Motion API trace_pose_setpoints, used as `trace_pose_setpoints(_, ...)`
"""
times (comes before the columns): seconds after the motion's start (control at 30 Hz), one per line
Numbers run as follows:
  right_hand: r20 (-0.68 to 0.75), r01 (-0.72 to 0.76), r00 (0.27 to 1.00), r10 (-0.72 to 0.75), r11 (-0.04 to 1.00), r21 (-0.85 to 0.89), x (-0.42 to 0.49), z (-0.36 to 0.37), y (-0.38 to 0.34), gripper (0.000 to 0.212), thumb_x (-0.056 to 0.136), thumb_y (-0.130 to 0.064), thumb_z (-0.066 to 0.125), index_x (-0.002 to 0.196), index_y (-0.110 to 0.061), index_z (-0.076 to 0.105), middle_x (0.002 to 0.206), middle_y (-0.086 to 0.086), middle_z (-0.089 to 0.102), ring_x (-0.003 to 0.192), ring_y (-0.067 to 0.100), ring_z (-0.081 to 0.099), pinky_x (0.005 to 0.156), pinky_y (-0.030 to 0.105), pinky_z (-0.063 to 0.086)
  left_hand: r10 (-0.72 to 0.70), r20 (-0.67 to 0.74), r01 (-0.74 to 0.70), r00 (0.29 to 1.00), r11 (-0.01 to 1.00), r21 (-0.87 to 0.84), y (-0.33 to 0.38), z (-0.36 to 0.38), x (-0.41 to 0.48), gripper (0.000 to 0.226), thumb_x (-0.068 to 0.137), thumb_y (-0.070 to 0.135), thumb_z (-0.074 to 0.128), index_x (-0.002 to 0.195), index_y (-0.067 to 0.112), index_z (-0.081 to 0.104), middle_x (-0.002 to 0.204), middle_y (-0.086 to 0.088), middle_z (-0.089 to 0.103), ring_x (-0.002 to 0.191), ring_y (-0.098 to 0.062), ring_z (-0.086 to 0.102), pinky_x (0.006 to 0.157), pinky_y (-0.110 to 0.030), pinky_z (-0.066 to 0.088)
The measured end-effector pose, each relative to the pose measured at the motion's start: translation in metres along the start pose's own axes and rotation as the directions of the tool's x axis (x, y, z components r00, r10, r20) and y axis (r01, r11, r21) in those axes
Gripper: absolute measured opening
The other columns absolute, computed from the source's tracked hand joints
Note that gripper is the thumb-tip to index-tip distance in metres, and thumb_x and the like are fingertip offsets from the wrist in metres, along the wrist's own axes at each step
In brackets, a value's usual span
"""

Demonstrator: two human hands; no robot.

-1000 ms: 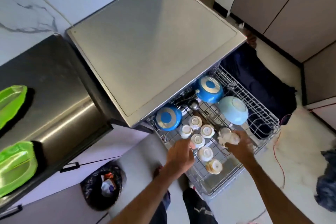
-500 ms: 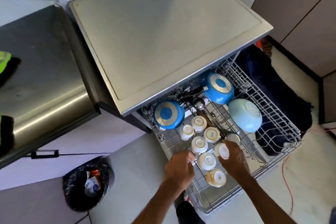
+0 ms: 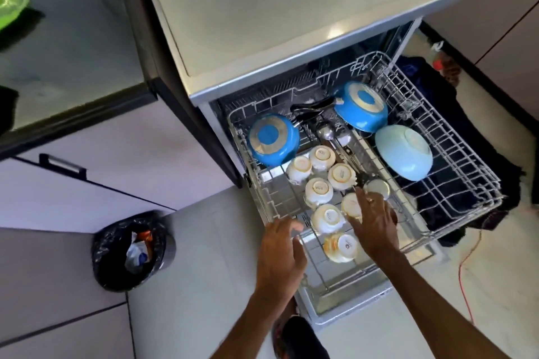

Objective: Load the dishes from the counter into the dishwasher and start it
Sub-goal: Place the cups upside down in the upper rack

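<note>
Cup-seating step. Left hand (image 3: 280,253) relaxed and empty at the edge of the grey wire rack (image 3: 466,183); right hand (image 3: 376,224) splayed over upturned white ceramic cups (image 3: 319,188). Next, probably: more dishes from bench (image 3: 73,52), upper left.

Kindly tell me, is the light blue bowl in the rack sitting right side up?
No, the light blue bowl lies upside down, its base ring facing up.

Rack (image 3: 466,183) with cups (image 3: 319,190), pans (image 3: 274,138), bowl (image 3: 404,153)
</note>
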State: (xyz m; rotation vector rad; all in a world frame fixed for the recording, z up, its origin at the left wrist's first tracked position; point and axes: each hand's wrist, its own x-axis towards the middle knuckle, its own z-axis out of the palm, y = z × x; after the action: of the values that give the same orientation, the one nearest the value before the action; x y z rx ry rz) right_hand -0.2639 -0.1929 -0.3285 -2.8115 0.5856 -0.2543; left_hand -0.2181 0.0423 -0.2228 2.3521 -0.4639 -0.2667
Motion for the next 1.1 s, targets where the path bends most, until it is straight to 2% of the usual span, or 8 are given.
trace_pose_setpoints(0.2,0.055,0.054,0.997,-0.055,0.998,0.021,0.0,-0.002,0.01,0.09,0.073,-0.023,0.088,0.144,0.002,0.04,0.131,0.032,0.056,0.117,0.048,0.06,0.087,0.057,0.057,0.025,-0.009,-0.025,1.0,1.0,-0.005,0.007,0.019,-0.015,0.032,0.083,0.001,0.062,0.111,0.018,0.063,0.109,0.006,0.062,0.108,-0.009,0.052,0.097,-0.002,0.028)
trace_pose_setpoints(0.4,0.046,0.072,0.996,-0.074,0.996,0.049,0.001,-0.011,0.01,0.074,0.073,-0.019,0.088,0.136,-0.008,0.051,0.129,0.024,0.058,0.112,0.041,0.064,0.079,0.048,0.06,0.038,-0.02,-0.038,0.999,0.999,-0.014,0.014,0.026,-0.027,0.021,0.093,0.014,0.056,0.113,0.019,0.063,0.112,0.006,0.063,0.109,-0.01,0.054,0.096,-0.008,0.036)
trace_pose_setpoints(0.53,0.071,0.016,0.997,-0.023,0.995,0.1,0.001,-0.015,0.01,0.07,0.076,-0.019,0.085,0.136,-0.007,0.051,0.132,0.023,0.056,0.118,0.04,0.06,0.085,0.052,0.059,0.028,-0.046,-0.029,0.999,0.999,-0.026,0.023,0.024,-0.029,0.02,0.096,0.019,0.055,0.114,0.02,0.063,0.114,0.006,0.064,0.111,-0.009,0.054,0.097,-0.006,0.035)
trace_pose_setpoints(0.63,0.023,-0.006,1.0,0.003,0.988,0.157,-0.005,-0.017,0.016,0.057,0.089,-0.026,0.075,0.135,-0.003,0.051,0.133,0.024,0.055,0.123,0.039,0.057,0.092,0.054,0.056,0.011,-0.039,-0.013,0.999,0.999,-0.05,0.037,0.031,-0.03,0.024,0.094,0.028,0.054,0.116,0.022,0.063,0.118,0.007,0.065,0.113,-0.007,0.054,0.099,-0.015,0.044)
trace_pose_setpoints(0.7,-0.04,-0.006,0.999,0.016,0.973,0.23,-0.009,-0.024,0.019,0.046,0.095,-0.029,0.065,0.129,0.0,0.056,0.126,0.023,0.058,0.119,0.037,0.057,0.094,0.051,0.055,-0.005,-0.044,0.002,0.999,0.997,-0.072,0.049,0.041,-0.034,0.024,0.093,0.03,0.058,0.115,0.023,0.064,0.118,0.007,0.067,0.11,-0.008,0.058,0.096,-0.02,0.05)
trace_pose_setpoints(0.8,-0.146,-0.004,0.987,0.067,0.919,0.393,-0.012,-0.049,0.021,0.023,0.095,-0.018,0.065,0.112,-0.001,0.064,0.106,0.013,0.063,0.092,0.029,0.065,0.075,0.046,0.059,-0.012,-0.025,0.009,1.0,0.995,-0.101,0.071,0.062,-0.036,0.016,0.092,0.025,0.06,0.107,0.026,0.066,0.108,0.012,0.069,0.1,-0.006,0.061,0.089,-0.022,0.052)
trace_pose_setpoints(0.93,-0.078,-0.185,0.958,0.277,0.8,0.572,-0.021,-0.084,0.032,0.007,0.091,-0.009,0.07,0.098,-0.011,0.069,0.092,0.0,0.069,0.08,0.013,0.067,0.066,0.04,0.06,-0.228,0.202,0.283,0.952,0.907,-0.313,0.109,0.084,-0.033,0.01,0.092,0.027,0.059,0.094,0.026,0.07,0.092,0.017,0.072,0.085,0.002,0.065,0.077,-0.012,0.049)
trace_pose_setpoints(1.1,0.152,-0.393,0.904,0.401,0.635,0.665,-0.029,-0.107,0.067,0.009,0.09,-0.015,0.073,0.097,-0.022,0.072,0.092,-0.008,0.075,0.084,0.009,0.071,0.074,0.04,0.062,-0.429,0.405,0.585,0.807,0.676,-0.448,0.136,0.125,-0.026,0.016,0.087,0.032,0.059,0.086,0.024,0.073,0.087,0.007,0.077,0.085,-0.009,0.074,0.081,-0.04,0.062)
